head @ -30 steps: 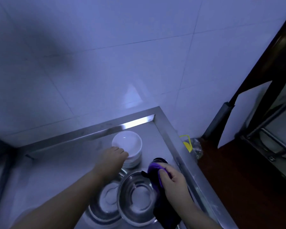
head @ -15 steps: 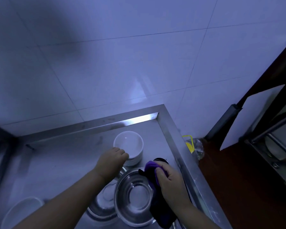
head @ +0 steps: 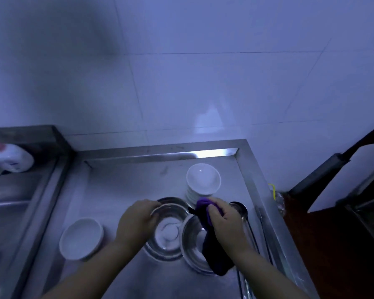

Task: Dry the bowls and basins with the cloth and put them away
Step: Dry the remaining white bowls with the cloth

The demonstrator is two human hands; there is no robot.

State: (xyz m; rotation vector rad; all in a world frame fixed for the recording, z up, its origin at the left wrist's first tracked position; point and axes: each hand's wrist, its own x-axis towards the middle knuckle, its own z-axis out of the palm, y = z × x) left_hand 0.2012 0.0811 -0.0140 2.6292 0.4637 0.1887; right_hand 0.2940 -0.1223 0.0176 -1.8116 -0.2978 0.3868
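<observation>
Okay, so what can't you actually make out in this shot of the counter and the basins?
Head view only:
- Right basin: the cloth and right hand cover part of its inside.
- Left basin: the left hand hides its near-left rim.
- Bowl stack: count unclear; cloth covers the lower bowls.
- Ladle: mostly behind the right hand.
- White object at far left: blurred, cut by the frame edge.
- Wetness: too dim.
</observation>
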